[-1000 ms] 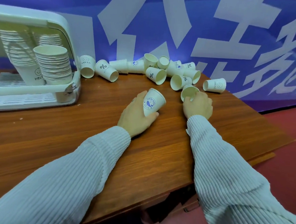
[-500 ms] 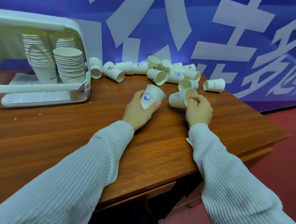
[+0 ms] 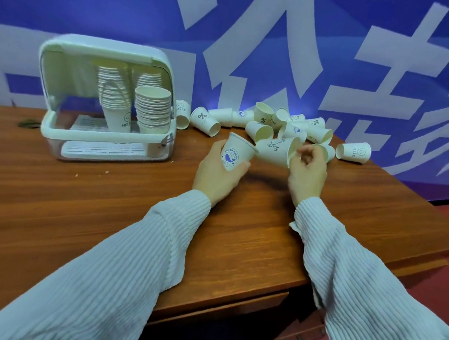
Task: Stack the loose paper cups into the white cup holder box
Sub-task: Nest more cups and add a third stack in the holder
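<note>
left hand (image 3: 218,173) grips "feel so funny" cup (image 3: 235,154); right hand (image 3: 307,173) pinches "hi" cup (image 3: 278,149).

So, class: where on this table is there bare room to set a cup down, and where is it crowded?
Bare wood lies in front of the white cup holder box, running to the near table edge left of the left hand. Crowded: the loose cups heaped along the back beyond the right hand.

the right hand (image 3: 307,173), which a second ago lay over a cup on the desk, has lifted that "hi" cup (image 3: 277,150) by its rim and brought its base beside the whale cup (image 3: 235,154).
</note>
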The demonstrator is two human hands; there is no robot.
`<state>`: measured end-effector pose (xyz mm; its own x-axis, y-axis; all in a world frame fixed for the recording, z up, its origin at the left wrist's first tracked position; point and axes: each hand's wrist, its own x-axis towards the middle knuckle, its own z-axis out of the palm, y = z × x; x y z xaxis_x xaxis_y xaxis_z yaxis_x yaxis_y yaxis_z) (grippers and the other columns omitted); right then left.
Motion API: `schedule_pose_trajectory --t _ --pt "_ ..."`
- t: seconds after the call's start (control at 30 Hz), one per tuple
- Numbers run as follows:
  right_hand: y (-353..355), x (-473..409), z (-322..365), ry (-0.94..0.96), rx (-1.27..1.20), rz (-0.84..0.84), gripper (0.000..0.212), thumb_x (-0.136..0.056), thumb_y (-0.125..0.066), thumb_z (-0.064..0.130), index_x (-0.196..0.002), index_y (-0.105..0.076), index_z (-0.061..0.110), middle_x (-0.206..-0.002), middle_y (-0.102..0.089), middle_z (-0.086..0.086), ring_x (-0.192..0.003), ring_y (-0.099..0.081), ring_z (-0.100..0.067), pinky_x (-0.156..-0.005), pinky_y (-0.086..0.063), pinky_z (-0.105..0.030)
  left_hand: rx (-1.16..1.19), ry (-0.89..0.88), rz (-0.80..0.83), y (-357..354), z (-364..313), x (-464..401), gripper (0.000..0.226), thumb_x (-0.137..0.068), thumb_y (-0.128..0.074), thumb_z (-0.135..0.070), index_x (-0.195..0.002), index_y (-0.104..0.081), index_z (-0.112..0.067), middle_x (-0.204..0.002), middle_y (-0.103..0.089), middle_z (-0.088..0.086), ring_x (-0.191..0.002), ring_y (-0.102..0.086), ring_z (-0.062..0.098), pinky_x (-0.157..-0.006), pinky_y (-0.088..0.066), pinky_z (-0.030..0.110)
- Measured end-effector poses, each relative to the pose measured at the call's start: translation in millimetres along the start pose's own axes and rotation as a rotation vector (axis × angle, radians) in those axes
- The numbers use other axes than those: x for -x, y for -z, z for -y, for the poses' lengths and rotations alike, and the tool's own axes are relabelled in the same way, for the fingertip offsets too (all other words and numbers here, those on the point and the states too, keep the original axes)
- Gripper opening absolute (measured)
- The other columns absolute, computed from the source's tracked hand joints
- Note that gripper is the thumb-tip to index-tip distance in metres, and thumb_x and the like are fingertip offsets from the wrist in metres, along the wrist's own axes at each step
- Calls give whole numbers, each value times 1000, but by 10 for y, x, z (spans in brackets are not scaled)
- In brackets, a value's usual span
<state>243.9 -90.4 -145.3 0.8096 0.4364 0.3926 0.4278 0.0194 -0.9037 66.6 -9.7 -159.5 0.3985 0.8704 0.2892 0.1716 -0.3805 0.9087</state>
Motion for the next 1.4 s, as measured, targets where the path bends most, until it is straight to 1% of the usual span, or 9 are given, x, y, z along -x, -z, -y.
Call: schedule_pose_trajectory --t 0.2,0.33,0.47,0.57,0.8,1.03,1.17,1.27,1.4 --pt "-792 41 741 116 -193 131 22 -89 -60 17 -103 -60 34 -91 -73 3 -79 -67 -12 -68 -53 -32 28 -45 -378 705 -25 -64 63 -82 -73 -46 -135 -49 -24 -121 -60 -5 -107 -61 13 -94 -53 38" --pt "-1323 27 1336 287 -186 179 20 -94 -58 18 -110 -64 28 -93 -68 18 -85 -63 4 -73 -49 -16 -1 -84 -529 1148 14 -56 65 -81 -73 -48 -135 -46 -23 -125 -58 -4 -114 -58 15 -97 -51 41" --pt "-1783 -3 1663 415 -58 248 16 -98 -54 28 -110 -65 27 -96 -69 12 -90 -65 -15 -83 -52 -34 -27 -88 -594 1526 80 -77 64 -81 -78 -39 -134 -46 -20 -124 -60 -2 -113 -58 18 -97 -51 38" --pt "-2048 -43 1696 471 173 352 24 -96 -52 25 -116 -66 27 -106 -72 4 -98 -64 -25 -85 -52 -38 -14 -88 -597 1706 97 -98 65 -83 -80 -33 -137 -45 -19 -124 -59 -4 -112 -57 15 -88 -48 20" --pt "-2269 -133 1812 430 431 487 32 -93 -53 22 -119 -70 29 -127 -68 -8 -116 -61 -36 -93 -48 -39 8 -109 -526 1830 46 -245 85 -85 -82 -36 -153 -30 -25 -122 -53 -16 -106 -56 -2 -86 -43 6" --pt "-2311 -24 1680 392 607 643 33 -91 -52 23 -115 -74 28 -120 -71 -9 -110 -64 -38 -93 -55 -44 38 -144 -563 1873 -50 -449 92 -85 -80 -35 -157 -23 -29 -133 -55 -6 -112 -57 4 -94 -49 23" --pt "-2313 3 1498 309 489 672 30 -95 -47 31 -117 -67 36 -129 -68 -3 -117 -60 -35 -96 -50 -42 11 -172 -585 1951 -124 -634 87 -81 -79 -39 -153 -32 -28 -135 -57 -1 -114 -62 16 -97 -55 32" --pt "-2320 -1 1444 274 404 682 31 -97 -46 33 -119 -66 38 -130 -68 2 -119 -61 -30 -101 -49 -44 -21 -172 -585 1982 -273 -823 81 -83 -80 -35 -151 -38 -21 -132 -57 -3 -114 -61 14 -93 -51 21" --pt "-2348 27 1361 230 259 711 30 -99 -40 32 -105 -69 33 -120 -70 0 -115 -60 -32 -101 -48 -46 -165 -165 -421 1941 -363 -1005 76 -86 -80 -32 -149 -42 -16 -137 -59 3 -120 -58 18 -101 -50 33"
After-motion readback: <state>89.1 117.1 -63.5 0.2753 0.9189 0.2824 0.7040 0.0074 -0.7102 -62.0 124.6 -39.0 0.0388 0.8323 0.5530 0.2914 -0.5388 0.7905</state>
